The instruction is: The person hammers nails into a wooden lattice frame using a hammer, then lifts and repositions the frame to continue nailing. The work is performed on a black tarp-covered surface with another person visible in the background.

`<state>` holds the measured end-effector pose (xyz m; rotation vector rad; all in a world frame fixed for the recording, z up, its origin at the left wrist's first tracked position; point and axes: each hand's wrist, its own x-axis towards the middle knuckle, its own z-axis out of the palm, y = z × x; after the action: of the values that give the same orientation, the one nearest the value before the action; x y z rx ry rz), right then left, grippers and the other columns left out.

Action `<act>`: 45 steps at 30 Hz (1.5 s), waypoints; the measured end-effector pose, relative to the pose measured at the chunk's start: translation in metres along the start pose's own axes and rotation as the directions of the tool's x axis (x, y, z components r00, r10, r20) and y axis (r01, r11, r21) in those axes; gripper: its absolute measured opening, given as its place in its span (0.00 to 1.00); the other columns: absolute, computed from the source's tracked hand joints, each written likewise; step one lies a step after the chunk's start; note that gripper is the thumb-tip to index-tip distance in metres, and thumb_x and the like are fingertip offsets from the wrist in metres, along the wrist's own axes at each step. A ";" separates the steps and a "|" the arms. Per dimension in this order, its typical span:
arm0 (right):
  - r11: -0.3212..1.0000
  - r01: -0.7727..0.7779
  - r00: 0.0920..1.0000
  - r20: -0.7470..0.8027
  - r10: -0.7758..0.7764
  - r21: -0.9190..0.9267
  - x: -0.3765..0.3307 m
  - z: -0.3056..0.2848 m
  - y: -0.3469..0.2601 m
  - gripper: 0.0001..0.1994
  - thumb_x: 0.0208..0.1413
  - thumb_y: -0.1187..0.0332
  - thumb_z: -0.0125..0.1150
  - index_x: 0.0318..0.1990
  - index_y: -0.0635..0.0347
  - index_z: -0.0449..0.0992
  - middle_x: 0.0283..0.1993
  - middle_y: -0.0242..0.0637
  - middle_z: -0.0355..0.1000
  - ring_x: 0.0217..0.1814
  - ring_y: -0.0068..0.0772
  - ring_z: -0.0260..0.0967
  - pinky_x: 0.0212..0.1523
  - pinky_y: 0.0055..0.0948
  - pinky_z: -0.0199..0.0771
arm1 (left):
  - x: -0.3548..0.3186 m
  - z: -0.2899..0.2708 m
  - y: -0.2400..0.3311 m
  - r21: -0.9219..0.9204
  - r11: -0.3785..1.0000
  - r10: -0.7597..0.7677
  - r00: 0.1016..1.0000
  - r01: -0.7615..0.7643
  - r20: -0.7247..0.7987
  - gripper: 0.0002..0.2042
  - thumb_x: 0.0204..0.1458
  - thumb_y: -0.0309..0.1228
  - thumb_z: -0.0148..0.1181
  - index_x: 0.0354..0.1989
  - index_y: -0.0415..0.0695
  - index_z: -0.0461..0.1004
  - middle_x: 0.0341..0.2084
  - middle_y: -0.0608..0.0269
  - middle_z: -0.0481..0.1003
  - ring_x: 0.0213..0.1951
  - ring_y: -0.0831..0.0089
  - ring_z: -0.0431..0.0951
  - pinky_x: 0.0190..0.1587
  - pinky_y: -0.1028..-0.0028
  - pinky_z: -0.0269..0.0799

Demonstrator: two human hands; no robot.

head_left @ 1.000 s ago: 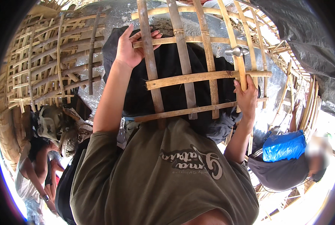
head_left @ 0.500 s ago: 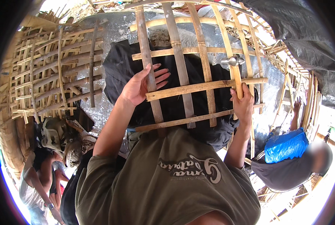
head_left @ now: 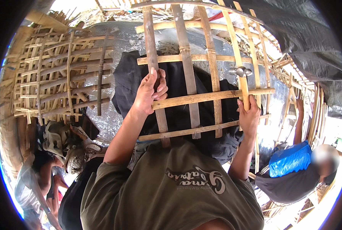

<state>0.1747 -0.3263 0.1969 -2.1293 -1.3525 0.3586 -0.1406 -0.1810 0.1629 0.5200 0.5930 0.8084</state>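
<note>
I hold a bamboo lattice frame [head_left: 213,95] made of crossed slats, lying over a black cloth [head_left: 129,82]. My left hand [head_left: 150,92] is closed around an upright slat, just above a horizontal slat. My right hand [head_left: 249,117] sits at the frame's right edge, gripping the pale wooden handle of a hammer. The hammer's metal head [head_left: 240,71] stands above that hand, against a slat. My olive shirt fills the lower middle of the view.
A stack of similar bamboo lattice frames [head_left: 60,80] leans at the left. A silvery sheet [head_left: 113,38] lies beneath. One person in grey with a blue item [head_left: 289,159] bends at the right; another person [head_left: 37,180] is at lower left. A dark tarp [head_left: 312,34] hangs upper right.
My left hand has slid down from the frame's upper slat to a lower crossing on the left upright. The frame has shifted slightly lower. My right hand has stayed at the right edge.
</note>
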 end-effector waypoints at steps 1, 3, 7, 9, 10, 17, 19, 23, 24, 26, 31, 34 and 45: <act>1.000 0.009 1.000 -0.020 -0.009 0.002 0.000 0.001 -0.001 0.11 0.61 0.70 0.65 0.33 0.64 0.67 0.22 0.46 0.73 0.24 0.41 0.77 0.26 0.37 0.71 | -0.002 0.000 0.006 -0.027 1.000 0.012 0.999 -0.011 0.035 0.23 0.67 0.56 0.44 0.44 0.47 0.69 0.17 0.76 0.60 0.14 0.90 0.52 0.17 0.84 0.48; 0.999 0.037 0.997 -0.072 -0.034 0.037 0.005 0.005 -0.007 0.11 0.60 0.70 0.65 0.32 0.64 0.68 0.23 0.46 0.72 0.24 0.42 0.76 0.27 0.38 0.71 | -0.006 0.005 0.021 -0.032 0.999 0.027 0.999 -0.025 0.040 0.27 0.67 0.61 0.37 0.42 0.47 0.68 0.16 0.75 0.60 0.13 0.89 0.51 0.17 0.85 0.46; 0.991 0.116 0.981 -0.149 -0.124 -0.062 0.025 0.009 -0.036 0.08 0.59 0.73 0.65 0.34 0.65 0.70 0.26 0.47 0.72 0.27 0.54 0.72 0.29 0.44 0.68 | -0.005 0.007 0.049 0.239 0.968 0.110 0.983 -0.073 -0.146 0.26 0.67 0.59 0.42 0.44 0.44 0.68 0.22 0.67 0.68 0.19 0.80 0.64 0.25 0.77 0.63; 0.980 0.183 0.963 -0.187 -0.195 -0.078 0.032 0.012 -0.043 0.07 0.59 0.74 0.64 0.34 0.64 0.71 0.26 0.47 0.72 0.29 0.57 0.70 0.33 0.46 0.67 | -0.001 0.005 0.061 0.271 0.961 0.124 0.962 -0.056 -0.241 0.26 0.67 0.58 0.45 0.44 0.43 0.68 0.24 0.66 0.69 0.22 0.77 0.67 0.29 0.75 0.66; 0.972 0.218 0.951 -0.204 -0.231 -0.084 0.035 0.013 -0.050 0.07 0.58 0.74 0.64 0.34 0.64 0.71 0.27 0.47 0.71 0.30 0.58 0.69 0.34 0.47 0.66 | 0.001 0.002 0.065 0.268 0.960 0.161 0.942 -0.081 -0.294 0.25 0.67 0.57 0.45 0.42 0.43 0.68 0.22 0.67 0.68 0.22 0.77 0.67 0.28 0.74 0.67; 0.922 0.360 0.904 -0.190 -0.383 -0.143 0.050 0.023 -0.093 0.07 0.56 0.74 0.67 0.33 0.61 0.71 0.28 0.47 0.71 0.36 0.56 0.69 0.41 0.49 0.65 | -0.001 -0.020 0.071 0.351 0.847 0.529 0.699 -0.399 -0.481 0.20 0.68 0.51 0.50 0.32 0.46 0.67 0.17 0.75 0.60 0.19 0.83 0.58 0.23 0.78 0.60; 0.909 0.403 0.891 -0.177 -0.417 -0.109 0.055 0.022 -0.109 0.07 0.55 0.75 0.66 0.34 0.62 0.71 0.32 0.47 0.73 0.40 0.56 0.70 0.44 0.49 0.67 | -0.012 -0.022 0.085 0.380 0.815 0.579 0.645 -0.438 -0.498 0.20 0.69 0.49 0.48 0.33 0.45 0.67 0.17 0.74 0.61 0.19 0.82 0.60 0.23 0.77 0.62; 0.843 0.529 0.816 -0.214 -0.537 -0.097 0.061 0.019 -0.136 0.07 0.53 0.79 0.63 0.36 0.64 0.70 0.45 0.46 0.76 0.46 0.57 0.71 0.50 0.48 0.69 | -0.042 -0.025 0.144 0.565 0.681 0.733 0.437 -0.467 -0.522 0.20 0.69 0.49 0.48 0.34 0.44 0.68 0.20 0.71 0.65 0.22 0.79 0.67 0.26 0.75 0.69; 0.816 0.562 0.784 -0.226 -0.578 -0.137 0.061 0.018 -0.140 0.08 0.52 0.80 0.63 0.37 0.65 0.69 0.48 0.45 0.77 0.48 0.57 0.72 0.51 0.48 0.70 | -0.048 -0.029 0.160 0.598 0.635 0.772 0.385 -0.490 -0.505 0.20 0.68 0.49 0.49 0.36 0.43 0.68 0.20 0.69 0.67 0.23 0.78 0.69 0.28 0.74 0.71; 0.838 0.532 0.804 -0.237 -0.545 -0.123 0.057 0.018 -0.141 0.09 0.51 0.82 0.62 0.38 0.64 0.69 0.52 0.43 0.76 0.49 0.54 0.73 0.50 0.46 0.72 | -0.058 -0.019 0.193 0.702 0.555 0.825 0.188 -0.447 -0.533 0.20 0.70 0.49 0.46 0.34 0.43 0.68 0.17 0.71 0.62 0.20 0.79 0.64 0.27 0.74 0.67; 0.951 0.298 0.953 -0.077 -0.292 0.080 0.038 0.026 -0.133 0.06 0.59 0.81 0.59 0.41 0.63 0.71 0.47 0.44 0.77 0.36 0.50 0.77 0.36 0.41 0.76 | -0.117 -0.096 0.274 0.707 0.452 0.850 0.024 -0.544 -0.526 0.22 0.71 0.49 0.43 0.31 0.43 0.65 0.19 0.72 0.62 0.22 0.78 0.64 0.27 0.73 0.66; 0.953 0.283 0.959 0.002 -0.285 0.112 0.036 0.041 -0.113 0.09 0.61 0.79 0.58 0.48 0.63 0.72 0.48 0.46 0.76 0.32 0.45 0.79 0.31 0.35 0.79 | -0.153 -0.172 0.293 0.733 0.452 0.831 -0.058 -0.509 -0.553 0.21 0.71 0.48 0.43 0.34 0.41 0.65 0.20 0.68 0.63 0.23 0.76 0.64 0.26 0.71 0.67; 0.950 0.259 0.944 0.163 -0.288 0.175 0.027 0.056 -0.085 0.16 0.65 0.77 0.54 0.59 0.65 0.71 0.57 0.47 0.72 0.43 0.42 0.80 0.40 0.32 0.84 | -0.178 -0.391 0.249 0.668 0.572 0.629 -0.268 -0.477 -0.730 0.27 0.65 0.51 0.54 0.46 0.31 0.71 0.29 0.54 0.74 0.22 0.65 0.72 0.22 0.65 0.73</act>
<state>0.0957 -0.2571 0.2064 -1.7883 -1.6494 0.5391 -0.6241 -0.0966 0.0895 0.2255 1.8189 2.2077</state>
